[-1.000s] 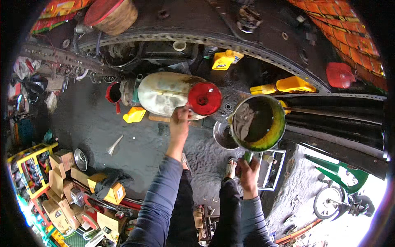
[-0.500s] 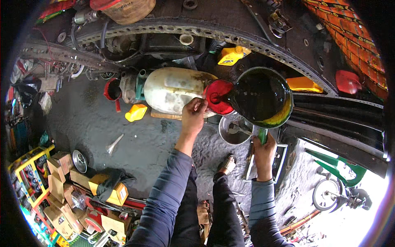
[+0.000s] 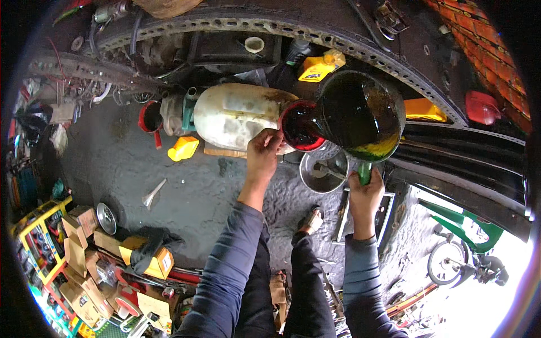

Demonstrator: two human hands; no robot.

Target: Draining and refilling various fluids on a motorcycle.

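My right hand (image 3: 366, 194) is wrapped round the green handle of a large round pan (image 3: 398, 121) holding dark oil. The pan is tilted to the left, and oil runs from its lip into a red funnel (image 3: 286, 141). Dark liquid fills much of the funnel. My left hand (image 3: 266, 147) has its thumb and fingers pinched on the funnel's near left rim. Beneath and left of the funnel a big whitish plastic jug (image 3: 231, 121) lies against it; where the funnel's spout goes is hidden. Below the pan, a metal bowl (image 3: 309, 180) with a utensil in it stands on the floor.
Yellow bottles (image 3: 316, 69) stand behind, under a perforated metal rail (image 3: 225, 23). A red-handled pot (image 3: 150, 118) and a yellow container (image 3: 183, 149) are left of the jug. Cardboard boxes (image 3: 84, 222) crowd the lower left; a metal frame (image 3: 344, 217) lies near my right forearm.
The pan has tipped further and risen slightly, and more oil is in the funnel, which now looks dark inside. My left hand keeps its grip on the funnel's rim.
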